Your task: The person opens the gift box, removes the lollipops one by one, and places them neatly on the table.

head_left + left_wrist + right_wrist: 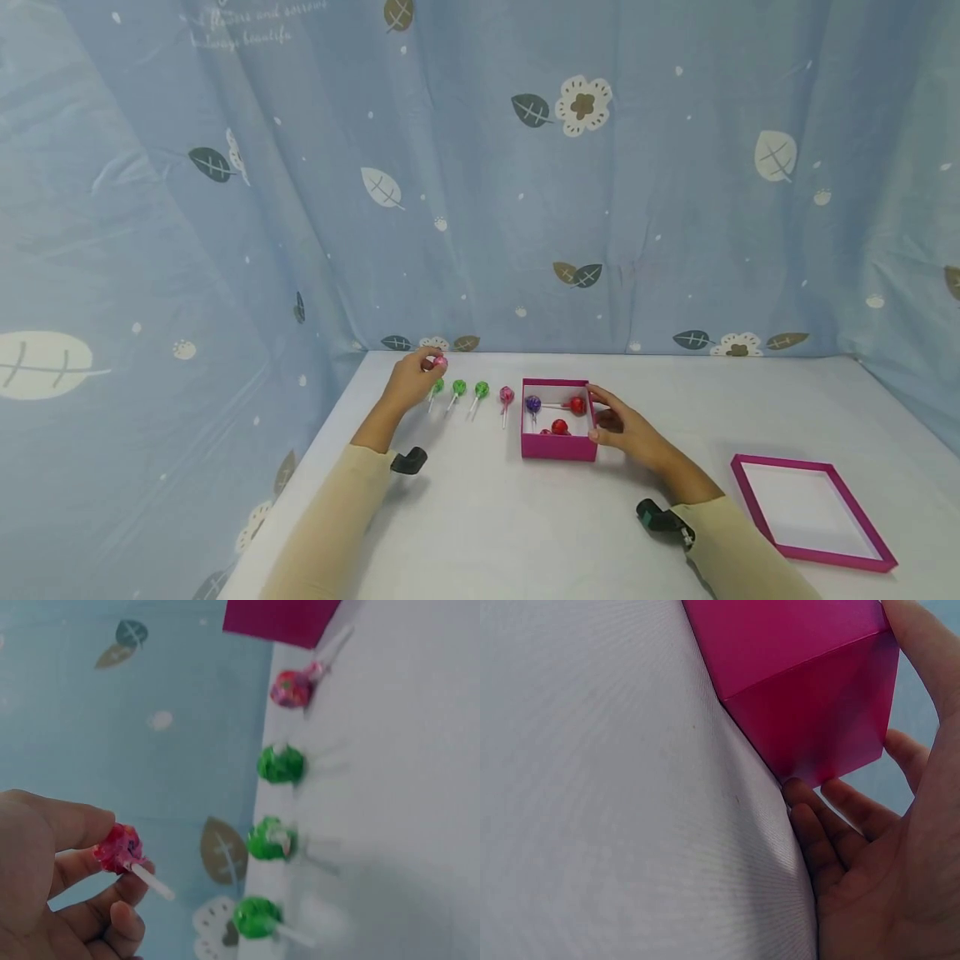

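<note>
My left hand (409, 383) pinches a pink lollipop (118, 848) by its wrapped head, its white stick pointing out, above the far left of the table. Below and beside that hand lie three green lollipops (482, 389) in a row, with another pink lollipop (507, 394) at the row's right end. An open magenta box (558, 448) stands just right of them, holding a purple lollipop (533, 404) and several red or pink ones (577, 405). My right hand (636, 435) grips the box's right side, thumb at the near corner and fingers along the side.
The magenta-rimmed lid (813, 508) lies on the white table (480, 533) at the right, white inside facing up. A blue patterned curtain (480, 208) hangs along the table's back and left edges. Black wrist cameras (408, 461) sit at both sleeves.
</note>
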{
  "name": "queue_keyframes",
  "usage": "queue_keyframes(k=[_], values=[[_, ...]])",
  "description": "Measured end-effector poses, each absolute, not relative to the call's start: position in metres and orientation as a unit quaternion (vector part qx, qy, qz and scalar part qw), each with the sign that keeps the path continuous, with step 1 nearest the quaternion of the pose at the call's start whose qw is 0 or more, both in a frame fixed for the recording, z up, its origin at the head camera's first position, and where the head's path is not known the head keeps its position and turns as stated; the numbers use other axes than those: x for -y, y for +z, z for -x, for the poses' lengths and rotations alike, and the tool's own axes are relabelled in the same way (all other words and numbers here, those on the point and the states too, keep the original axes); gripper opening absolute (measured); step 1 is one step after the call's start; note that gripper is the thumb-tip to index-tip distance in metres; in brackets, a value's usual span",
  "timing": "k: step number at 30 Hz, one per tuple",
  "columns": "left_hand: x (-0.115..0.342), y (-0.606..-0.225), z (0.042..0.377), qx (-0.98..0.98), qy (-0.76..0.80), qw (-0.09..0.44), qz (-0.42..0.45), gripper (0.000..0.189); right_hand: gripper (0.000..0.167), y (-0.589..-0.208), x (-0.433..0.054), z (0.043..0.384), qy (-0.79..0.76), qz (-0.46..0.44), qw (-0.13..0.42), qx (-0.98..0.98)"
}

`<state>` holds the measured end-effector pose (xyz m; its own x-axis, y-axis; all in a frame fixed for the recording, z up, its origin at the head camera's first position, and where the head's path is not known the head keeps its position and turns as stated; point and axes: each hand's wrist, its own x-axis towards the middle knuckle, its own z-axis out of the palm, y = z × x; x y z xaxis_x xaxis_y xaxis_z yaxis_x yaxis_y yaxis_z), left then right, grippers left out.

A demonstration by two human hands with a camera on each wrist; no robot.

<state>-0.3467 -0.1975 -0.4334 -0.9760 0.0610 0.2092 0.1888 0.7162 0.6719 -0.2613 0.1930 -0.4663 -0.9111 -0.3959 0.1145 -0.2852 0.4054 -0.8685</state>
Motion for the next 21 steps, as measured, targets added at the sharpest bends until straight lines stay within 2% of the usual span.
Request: queue_keyframes(k=[21], values=[[0.240, -0.462, 0.362, 0.928, -0.363, 0.080, 0.033, 0.034, 0.084, -0.468, -0.193, 0.262, -0.511, 0.198, 0.052, -0.835]])
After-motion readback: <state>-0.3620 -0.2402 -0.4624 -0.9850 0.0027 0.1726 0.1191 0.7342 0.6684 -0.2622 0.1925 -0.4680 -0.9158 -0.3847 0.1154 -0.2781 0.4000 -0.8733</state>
